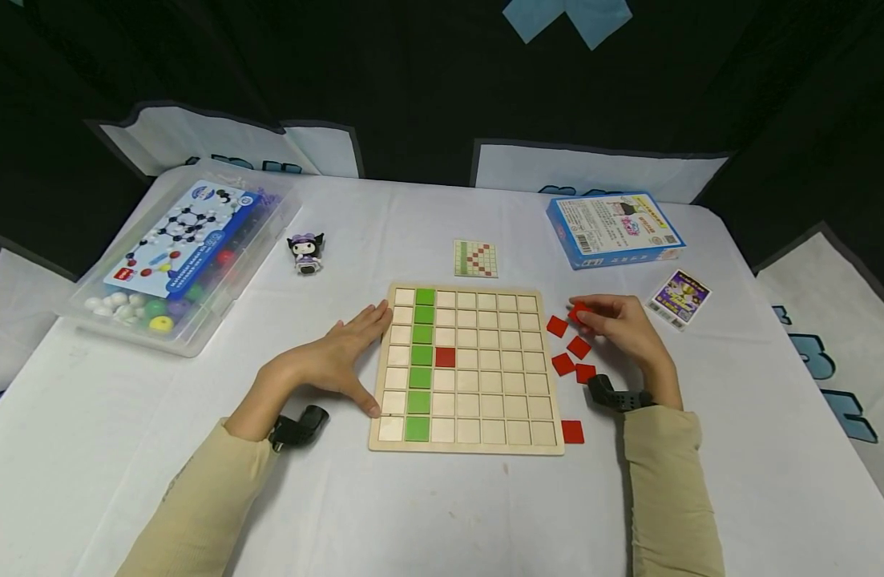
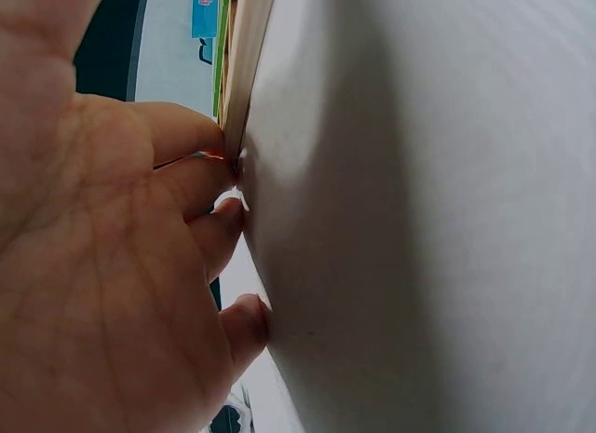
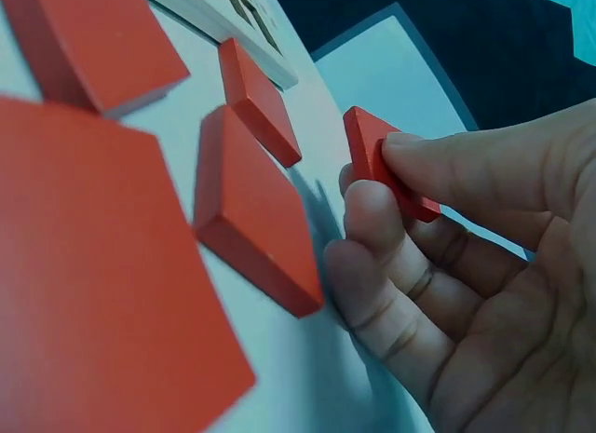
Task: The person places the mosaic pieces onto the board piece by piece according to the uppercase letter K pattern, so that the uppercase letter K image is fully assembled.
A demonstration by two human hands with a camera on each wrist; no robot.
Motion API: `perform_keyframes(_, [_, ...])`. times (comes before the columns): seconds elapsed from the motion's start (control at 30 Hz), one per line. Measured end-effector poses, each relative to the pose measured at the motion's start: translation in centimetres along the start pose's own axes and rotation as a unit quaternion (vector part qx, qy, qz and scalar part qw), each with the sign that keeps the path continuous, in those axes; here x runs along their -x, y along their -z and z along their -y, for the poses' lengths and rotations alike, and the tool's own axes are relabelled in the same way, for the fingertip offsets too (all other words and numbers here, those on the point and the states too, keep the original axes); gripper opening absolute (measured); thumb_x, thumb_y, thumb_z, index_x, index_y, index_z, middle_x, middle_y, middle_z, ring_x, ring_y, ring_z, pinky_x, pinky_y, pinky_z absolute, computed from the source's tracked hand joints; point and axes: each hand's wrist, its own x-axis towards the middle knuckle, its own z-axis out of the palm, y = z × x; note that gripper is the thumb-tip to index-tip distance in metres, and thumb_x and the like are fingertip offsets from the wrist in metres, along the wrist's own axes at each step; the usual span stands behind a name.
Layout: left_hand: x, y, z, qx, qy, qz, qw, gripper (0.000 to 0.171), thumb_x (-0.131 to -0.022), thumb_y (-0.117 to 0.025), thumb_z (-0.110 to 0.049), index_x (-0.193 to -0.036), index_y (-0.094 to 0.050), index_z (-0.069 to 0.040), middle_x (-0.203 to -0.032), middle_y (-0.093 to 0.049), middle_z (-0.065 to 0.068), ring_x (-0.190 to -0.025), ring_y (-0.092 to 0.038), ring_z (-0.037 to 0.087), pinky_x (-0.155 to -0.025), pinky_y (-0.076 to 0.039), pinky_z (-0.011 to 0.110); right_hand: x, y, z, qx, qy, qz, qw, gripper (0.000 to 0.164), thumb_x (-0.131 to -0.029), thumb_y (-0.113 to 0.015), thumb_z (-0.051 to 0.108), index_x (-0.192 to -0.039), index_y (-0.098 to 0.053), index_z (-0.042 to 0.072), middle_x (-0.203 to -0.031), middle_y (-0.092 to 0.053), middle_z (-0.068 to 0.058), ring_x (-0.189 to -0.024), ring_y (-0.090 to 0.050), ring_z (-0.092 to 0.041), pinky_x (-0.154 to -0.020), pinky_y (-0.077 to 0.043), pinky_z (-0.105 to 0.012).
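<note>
A wooden grid board lies flat on the white table. Green tiles fill its second column, and one red tile sits just right of them. My left hand touches the board's left edge with thumb and fingertips, fingers spread. Between thumb and fingers, my right hand pinches a red tile just off the board's right side. Several loose red tiles lie around that hand, and another red tile lies by the board's lower right corner.
Behind the board lies a small pattern card. A blue box and a purple card are at the right. On the left are a clear plastic case with colored balls and a small figurine.
</note>
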Motion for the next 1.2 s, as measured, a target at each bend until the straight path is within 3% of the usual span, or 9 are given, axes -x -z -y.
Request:
perform_keyframes(0.27, [0.0, 0.0, -0.1, -0.002, 0.002, 0.002, 1.0000, 0.134, -0.058, -0.090, -0.038, -0.153, -0.005, 0.002, -0.162, 0.005, 0.018, -0.149, 0.006, 0.036, -0.115, -0.002, 0.066, -0.1, -0.6, 0.4, -0.062, 0.035, -0.002, 0.997, 0.038, -0.093, -0.057, 0.009, -0.127, -0.054, -0.007, -0.085, -0.058, 0.004, -0.065, -0.063, -0.004, -0.068, -0.053, -0.016])
perform_keyframes(0.53, [0.1, 0.1, -0.1, -0.002, 0.006, 0.002, 1.0000, 0.134, -0.058, -0.090, -0.038, -0.153, -0.004, 0.001, -0.162, 0.006, 0.017, -0.150, 0.006, 0.035, -0.115, -0.002, 0.066, -0.5, -1.9, 1.5, -0.101, 0.045, 0.023, 0.994, 0.035, -0.093, -0.058, 0.007, -0.122, -0.056, -0.011, -0.084, -0.066, 0.007, -0.064, -0.063, -0.004, -0.064, -0.054, -0.019])
perform_keyframes(0.73, [0.1, 0.1, 0.0, -0.002, 0.007, 0.002, 1.0000, 0.135, -0.058, -0.090, -0.039, -0.153, -0.004, 0.001, -0.162, 0.006, 0.016, -0.150, 0.007, 0.035, -0.116, -0.001, 0.065, -1.1, -3.0, 2.5, -0.106, 0.048, 0.044, 0.992, 0.033, -0.093, -0.057, 0.006, -0.122, -0.058, -0.010, -0.087, -0.070, -0.004, -0.065, -0.064, -0.005, -0.062, -0.052, -0.020])
perform_keyframes(0.97, [0.1, 0.0, 0.0, -0.003, 0.004, -0.001, 1.0000, 0.134, -0.058, -0.090, -0.039, -0.153, -0.005, 0.002, -0.162, 0.005, 0.017, -0.150, 0.006, 0.035, -0.115, -0.002, 0.066, -1.2, -4.4, 3.8, -0.123, 0.058, 0.074, 0.988, 0.031, -0.092, -0.055, 0.001, -0.121, -0.058, -0.010, -0.091, -0.071, -0.007, -0.065, -0.066, -0.008, -0.063, -0.054, -0.021])
perform_keyframes(1.2, [0.1, 0.0, 0.0, -0.003, 0.003, -0.001, 1.0000, 0.135, -0.058, -0.090, -0.040, -0.153, -0.004, 0.002, -0.162, 0.005, 0.017, -0.149, 0.006, 0.036, -0.114, -0.003, 0.067, -1.2, -6.3, 5.4, -0.118, 0.084, 0.122, 0.982, 0.032, -0.092, -0.052, -0.003, -0.122, -0.057, -0.011, -0.099, -0.065, -0.026, -0.068, -0.068, -0.012, -0.070, -0.057, -0.022])
